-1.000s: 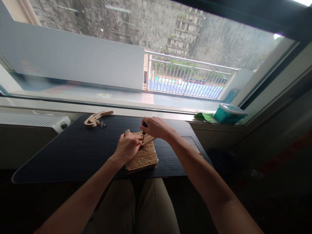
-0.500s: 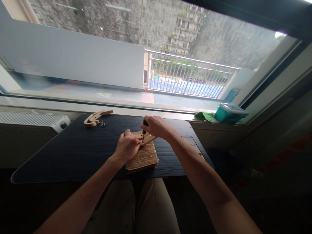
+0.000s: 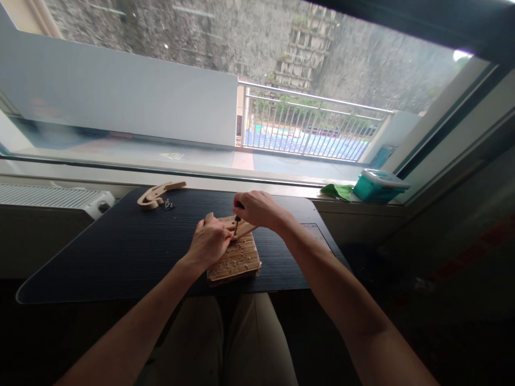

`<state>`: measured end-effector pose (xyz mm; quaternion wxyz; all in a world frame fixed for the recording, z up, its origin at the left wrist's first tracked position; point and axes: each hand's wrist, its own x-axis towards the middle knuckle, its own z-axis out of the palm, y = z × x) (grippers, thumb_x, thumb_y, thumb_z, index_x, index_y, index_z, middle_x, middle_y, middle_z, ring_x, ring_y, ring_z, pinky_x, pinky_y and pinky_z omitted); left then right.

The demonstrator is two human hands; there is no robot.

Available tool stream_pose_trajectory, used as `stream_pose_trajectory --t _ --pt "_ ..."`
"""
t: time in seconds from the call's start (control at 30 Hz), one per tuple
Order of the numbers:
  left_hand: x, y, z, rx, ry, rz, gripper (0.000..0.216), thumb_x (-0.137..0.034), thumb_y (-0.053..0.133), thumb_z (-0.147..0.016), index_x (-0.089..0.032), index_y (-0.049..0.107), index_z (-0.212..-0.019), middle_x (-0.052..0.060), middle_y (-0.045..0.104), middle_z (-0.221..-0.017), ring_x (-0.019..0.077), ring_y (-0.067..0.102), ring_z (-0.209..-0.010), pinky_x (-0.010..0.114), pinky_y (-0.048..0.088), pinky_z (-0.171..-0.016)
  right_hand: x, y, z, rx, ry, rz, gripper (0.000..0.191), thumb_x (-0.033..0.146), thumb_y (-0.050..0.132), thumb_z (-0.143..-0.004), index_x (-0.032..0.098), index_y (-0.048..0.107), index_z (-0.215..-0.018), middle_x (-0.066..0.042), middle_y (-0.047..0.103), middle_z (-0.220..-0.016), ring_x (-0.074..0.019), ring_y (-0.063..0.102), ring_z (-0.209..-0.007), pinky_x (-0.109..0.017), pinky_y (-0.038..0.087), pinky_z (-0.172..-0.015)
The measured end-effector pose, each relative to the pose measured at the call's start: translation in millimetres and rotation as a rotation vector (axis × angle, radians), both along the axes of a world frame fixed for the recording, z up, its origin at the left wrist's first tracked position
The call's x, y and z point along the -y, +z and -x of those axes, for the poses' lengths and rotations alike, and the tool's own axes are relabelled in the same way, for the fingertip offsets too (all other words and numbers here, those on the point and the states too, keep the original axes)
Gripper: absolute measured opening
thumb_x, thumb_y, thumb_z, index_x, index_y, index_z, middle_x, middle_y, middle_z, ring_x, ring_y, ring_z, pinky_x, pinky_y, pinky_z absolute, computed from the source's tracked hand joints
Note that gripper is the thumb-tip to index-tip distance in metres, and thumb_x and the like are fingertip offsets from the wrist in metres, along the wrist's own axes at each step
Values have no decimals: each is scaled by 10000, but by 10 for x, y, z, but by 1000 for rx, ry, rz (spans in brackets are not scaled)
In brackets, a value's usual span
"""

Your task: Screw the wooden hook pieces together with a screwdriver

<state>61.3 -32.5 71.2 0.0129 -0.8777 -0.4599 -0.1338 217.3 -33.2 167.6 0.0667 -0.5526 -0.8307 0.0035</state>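
Observation:
My right hand (image 3: 257,208) is closed around the dark handle of a screwdriver (image 3: 236,224), its shaft pointing down. The screwdriver's tip meets a pale shaped piece of wood (image 3: 244,229); whether a screw sits under it is too small to tell. Fingers of my left hand (image 3: 210,242) are wrapped over the left part of that wooden piece and hide much of it. Beneath lies a thick brown board (image 3: 241,260), its top pitted and strewn with small crumbs.
On the dark ribbed table (image 3: 120,252), a curved wooden piece (image 3: 151,198) lies at the back left beside several screws (image 3: 168,205). A sheet (image 3: 316,233) is partly behind my right arm. A teal box (image 3: 378,187) and green cloth (image 3: 337,191) rest on the windowsill.
Both hands keep their hold in nearly the same place. My right hand on the screwdriver has shifted very slightly, and the right forearm covers a little more of the sheet.

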Motion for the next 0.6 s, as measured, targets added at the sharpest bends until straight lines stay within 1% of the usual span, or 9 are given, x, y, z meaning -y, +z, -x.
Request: stream_pose_trajectory --t 0.23,0.3,0.43,0.6 --pt "4 2 4 10 -2 -6 246 -271 533 -871 -238 755 -769 58 726 -854 298 488 -1024 444 374 -910 -30 -30 57 18 -40 -24 286 335 461 -909 134 650 -985 -113 694 -868 -168 574 -730 -295 289 -593" --pt "4 2 4 11 -2 -9 248 -267 532 -869 -238 754 -763 58 725 -849 300 489 -1025 445 376 -913 -15 -17 54 22 -23 -28 266 328 478 -893 151 643 -1004 -99 695 -871 -168 577 -724 -288 284 -585" --pt "0 -8 3 8 1 -14 257 -264 521 -869 -229 754 -766 78 718 -849 316 484 -1043 447 386 -891 40 18 32 26 56 -28 218 272 482 -870 195 636 -1004 -61 696 -864 -151 557 -691 -276 271 -575" --pt "-6 -16 4 8 -5 -14 265 -258 514 -868 -225 751 -754 92 712 -859 308 497 -1015 448 389 -882 52 32 19 1 64 2 193 264 493 -873 176 651 -943 -64 690 -840 -134 527 -672 -275 272 -576"
